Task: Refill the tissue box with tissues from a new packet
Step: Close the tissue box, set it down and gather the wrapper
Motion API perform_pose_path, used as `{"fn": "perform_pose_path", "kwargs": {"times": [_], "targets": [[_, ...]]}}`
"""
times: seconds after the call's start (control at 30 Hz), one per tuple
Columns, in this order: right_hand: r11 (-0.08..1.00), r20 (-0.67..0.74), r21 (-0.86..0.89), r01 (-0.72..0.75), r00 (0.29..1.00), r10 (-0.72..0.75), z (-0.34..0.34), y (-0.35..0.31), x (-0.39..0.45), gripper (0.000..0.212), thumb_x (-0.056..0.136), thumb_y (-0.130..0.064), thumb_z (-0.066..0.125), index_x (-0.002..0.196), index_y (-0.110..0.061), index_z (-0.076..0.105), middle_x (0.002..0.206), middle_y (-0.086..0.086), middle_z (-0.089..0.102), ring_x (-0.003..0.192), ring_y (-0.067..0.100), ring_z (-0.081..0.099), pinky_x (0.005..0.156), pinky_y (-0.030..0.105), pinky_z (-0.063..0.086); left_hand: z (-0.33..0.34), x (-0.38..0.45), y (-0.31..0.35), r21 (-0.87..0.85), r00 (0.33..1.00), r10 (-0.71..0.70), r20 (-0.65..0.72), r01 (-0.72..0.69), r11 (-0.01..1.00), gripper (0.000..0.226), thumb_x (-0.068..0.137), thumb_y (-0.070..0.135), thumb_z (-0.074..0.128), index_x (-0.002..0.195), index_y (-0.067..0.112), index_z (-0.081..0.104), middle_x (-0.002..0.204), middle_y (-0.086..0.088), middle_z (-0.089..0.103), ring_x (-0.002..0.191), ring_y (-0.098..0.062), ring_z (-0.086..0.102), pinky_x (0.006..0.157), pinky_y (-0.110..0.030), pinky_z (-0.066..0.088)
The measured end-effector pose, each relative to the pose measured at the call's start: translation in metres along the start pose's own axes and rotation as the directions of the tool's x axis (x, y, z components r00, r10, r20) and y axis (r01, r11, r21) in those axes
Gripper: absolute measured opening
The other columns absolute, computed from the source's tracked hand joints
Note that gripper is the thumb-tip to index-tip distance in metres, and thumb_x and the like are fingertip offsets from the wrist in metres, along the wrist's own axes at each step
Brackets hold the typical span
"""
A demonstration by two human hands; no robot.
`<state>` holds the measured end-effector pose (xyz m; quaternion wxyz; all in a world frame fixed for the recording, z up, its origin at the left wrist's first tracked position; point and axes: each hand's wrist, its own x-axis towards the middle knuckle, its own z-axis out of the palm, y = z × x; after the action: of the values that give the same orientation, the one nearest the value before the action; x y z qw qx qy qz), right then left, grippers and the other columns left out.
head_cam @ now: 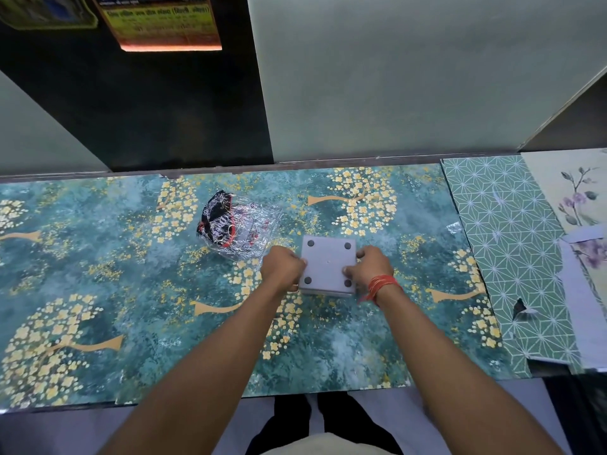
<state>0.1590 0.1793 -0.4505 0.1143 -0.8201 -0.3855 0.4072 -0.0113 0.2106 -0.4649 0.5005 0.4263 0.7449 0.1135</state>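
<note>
A square grey tissue box [328, 262] lies upside down on the table, its flat base with four dark round feet facing up. My left hand [282, 266] grips its left side. On the right side, my right hand [369, 269], with a red thread at the wrist, holds the box, thumb on the base. Behind and left of the box lies a crumpled clear plastic packet [241, 224] with black, white and red print; I cannot tell what is inside it.
The table [131, 274] has a teal cover with yellow flowers. Green patterned and floral paper sheets [512, 231] overlap at the right end. A wall and a dark panel rise just behind the table's far edge. The near edge runs by my legs.
</note>
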Motion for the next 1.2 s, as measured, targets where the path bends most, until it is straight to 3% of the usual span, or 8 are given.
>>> {"fn": "perform_pose_path", "kwargs": {"times": [0.13, 0.23, 0.37, 0.47, 0.57, 0.7, 0.97, 1.2], "targets": [[0.96, 0.239, 0.265, -0.086, 0.971, 0.022, -0.003, 0.005, 0.0, 0.026, 0.089, -0.002, 0.061, 0.112, -0.013, 0.055, 0.102, 0.014, 0.067, 0.084, 0.032, 0.071, 0.065, 0.053, 0.061, -0.01, -0.014, 0.021, -0.301, 0.873, -0.269, 0.407, 0.406, 0.863, 0.024, 0.099, 0.025, 0.047, 0.11, 0.004, 0.053, 0.123, -0.021, 0.05, 0.09, -0.041, 0.059, 0.069, -0.054, 0.061], [0.934, 0.028, 0.279, 0.222, 0.971, -0.239, 0.007, 0.011, -0.007, 0.053, 0.086, 0.007, 0.057, 0.129, -0.023, 0.053, 0.124, 0.006, 0.063, 0.104, 0.022, 0.063, 0.082, 0.047, 0.06, -0.018, -0.004, 0.023, -0.476, 0.785, -0.297, 0.544, 0.58, 0.661, 0.057, 0.092, 0.057, 0.035, 0.112, 0.008, 0.055, 0.12, -0.019, 0.053, 0.1, -0.047, 0.053, 0.073, -0.066, 0.055], [0.657, -0.306, 0.289, 0.697, 0.717, -0.626, 0.01, 0.006, -0.022, 0.058, 0.071, 0.022, 0.046, 0.112, -0.016, 0.061, 0.129, 0.002, 0.058, 0.125, 0.013, 0.05, 0.103, 0.03, 0.047, -0.025, 0.003, 0.017, -0.684, 0.784, -0.117, 0.61, 0.595, 0.421, 0.055, 0.091, 0.057, 0.043, 0.116, 0.01, 0.058, 0.106, -0.022, 0.063, 0.104, -0.043, 0.062, 0.086, -0.07, 0.05], [0.627, -0.291, 0.476, 0.617, 0.783, -0.55, 0.002, -0.008, -0.019, 0.04, 0.077, 0.017, 0.05, 0.094, -0.016, 0.066, 0.127, 0.005, 0.061, 0.124, 0.009, 0.052, 0.095, 0.025, 0.05, -0.028, -0.003, 0.015, -0.742, 0.884, -0.073, 0.463, 0.431, 0.514, 0.026, 0.09, 0.028, 0.053, 0.107, 0.008, 0.055, 0.094, -0.02, 0.063, 0.089, -0.034, 0.065, 0.079, -0.055, 0.059], [0.627, -0.037, 0.751, 0.205, 0.962, -0.27, -0.009, -0.024, -0.013, 0.008, 0.092, -0.017, 0.059, 0.1, -0.015, 0.059, 0.117, 0.011, 0.064, 0.11, 0.026, 0.062, 0.081, 0.036, 0.057, -0.028, -0.002, 0.008, -0.775, 0.96, 0.004, 0.278, 0.222, 0.592, 0.02, 0.089, 0.016, 0.062, 0.106, 0.006, 0.054, 0.107, -0.023, 0.065, 0.092, -0.031, 0.066, 0.066, -0.049, 0.062], [0.68, 0.316, 0.702, -0.209, 0.948, -0.034, -0.012, -0.032, 0.004, 0.034, 0.087, -0.041, 0.064, 0.093, -0.007, 0.062, 0.093, 0.015, 0.071, 0.082, 0.031, 0.068, 0.083, 0.048, 0.057, -0.022, -0.002, 0.0, -0.812, 0.98, 0.156, 0.122, 0.009, 0.583, 0.031, 0.087, 0.007, 0.066, 0.115, 0.01, 0.055, 0.111, -0.014, 0.066, 0.088, -0.026, 0.067, 0.061, -0.039, 0.062], [0.615, 0.21, 0.788, -0.026, 0.951, -0.229, 0.005, -0.026, 0.012, 0.014, 0.09, -0.026, 0.065, 0.093, -0.013, 0.064, 0.083, 0.007, 0.071, 0.07, 0.024, 0.068, 0.05, 0.027, 0.057, -0.019, 0.012, 0.002, -0.698, 0.978, 0.143, 0.152, 0.004, 0.716, 0.027, 0.091, 0.032, 0.065, 0.105, 0.009, 0.067, 0.097, -0.017, 0.074, 0.075, -0.029, 0.072, 0.066, -0.038, 0.061], [0.716, 0.144, 0.698, -0.006, 0.981, -0.132, 0.018, -0.027, 0.034, 0.023, 0.093, -0.035, 0.058, 0.092, -0.012, 0.063, 0.08, 0.007, 0.07, 0.068, 0.024, 0.067, 0.064, 0.034, 0.057, -0.009, 0.022, 0.01, -0.568, 0.97, -0.043, 0.239, 0.176, 0.804, 0.03, 0.1, 0.036, 0.044, 0.104, 0.013, 0.063, 0.093, -0.009, 0.072, 0.072, -0.023, 0.067, 0.07, -0.036, 0.054]]}}
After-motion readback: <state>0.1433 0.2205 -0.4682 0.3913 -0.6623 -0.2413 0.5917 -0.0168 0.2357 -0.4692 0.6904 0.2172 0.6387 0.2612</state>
